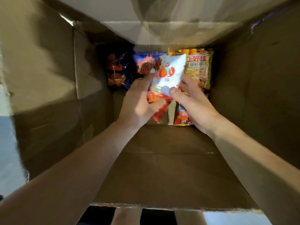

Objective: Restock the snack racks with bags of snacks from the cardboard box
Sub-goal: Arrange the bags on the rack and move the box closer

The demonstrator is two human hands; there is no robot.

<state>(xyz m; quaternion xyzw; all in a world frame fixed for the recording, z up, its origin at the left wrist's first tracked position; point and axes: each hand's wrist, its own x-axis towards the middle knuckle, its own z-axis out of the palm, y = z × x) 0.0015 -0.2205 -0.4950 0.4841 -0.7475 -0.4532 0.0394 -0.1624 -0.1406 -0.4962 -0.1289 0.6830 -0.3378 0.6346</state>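
Both hands deep in the box: my left hand and right hand clamp a white bag from either side, apparently to lift it clear.

Deep brown cardboard box, flaps open, serves as the carrier. On its bottom lie a dark blue snack bag at far left, a second blue bag with orange print beside it, a green-yellow prawn cracker bag at far right, and a small red bag nearer.
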